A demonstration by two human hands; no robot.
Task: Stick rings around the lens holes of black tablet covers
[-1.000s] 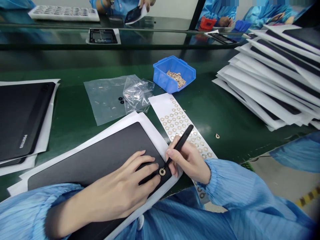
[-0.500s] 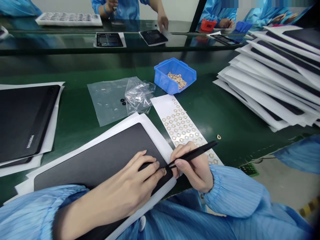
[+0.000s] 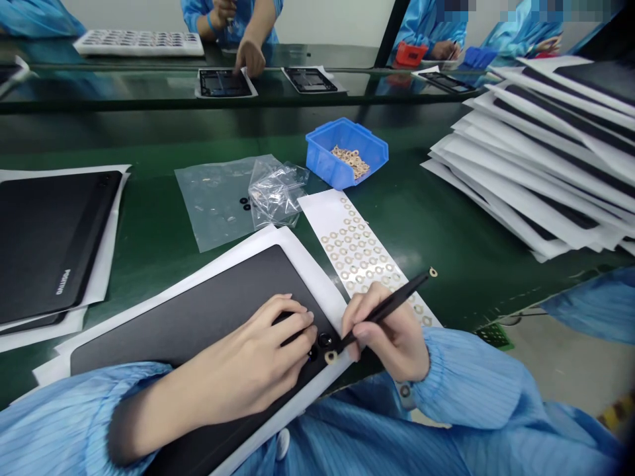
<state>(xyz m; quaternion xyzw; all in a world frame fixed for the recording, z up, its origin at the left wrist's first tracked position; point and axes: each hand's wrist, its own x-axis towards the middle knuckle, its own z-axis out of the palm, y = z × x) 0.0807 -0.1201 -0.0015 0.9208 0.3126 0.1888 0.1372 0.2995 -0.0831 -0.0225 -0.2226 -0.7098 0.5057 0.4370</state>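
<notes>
Head view, lower centre of the frame: the right hand (image 3: pixel 387 334) holds a slim black pick (image 3: pixel 411 287) in a narrow, pen-like pinch, with a tan ring (image 3: pixel 331 357) at its lower tip, by the lower right edge of a black panel (image 3: pixel 173 324). Two black rings (image 3: pixel 325 340) sit on the panel just above that tip. The left hand (image 3: pixel 248 357) lies open on the panel, fingers lightly curled, right beside them. A short, firm pinch and this steady left hand look right for parts so small. Further out, a strip of tan rings (image 3: pixel 357 254) lies on white backing, with a blue bin (image 3: pixel 344 155) of loose rings above it. A stack of white-backed panels (image 3: pixel 526 158) fills the upper right.
</notes>
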